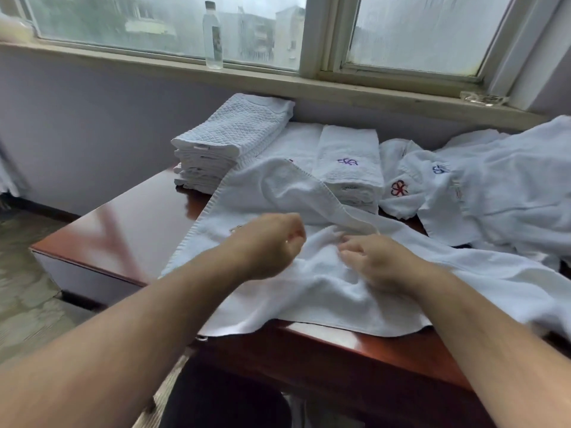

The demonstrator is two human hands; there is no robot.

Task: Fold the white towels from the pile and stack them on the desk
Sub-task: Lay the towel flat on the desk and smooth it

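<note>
White towel (309,288) on desk (129,223) under both hands, folded stack (228,140) behind.

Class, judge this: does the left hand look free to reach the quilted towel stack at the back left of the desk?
Probably yes. The left hand hovers loosely curled above the spread towel, and only flat towel lies between it and the quilted stack.

- Two hands: left (265,245), right (375,262)
- Two folded stacks: quilted (228,134), logo (349,168)
- One spread towel (309,291)
- One unfolded pile (494,186)
- One bottle (212,35)
- One desk (129,223)
</note>
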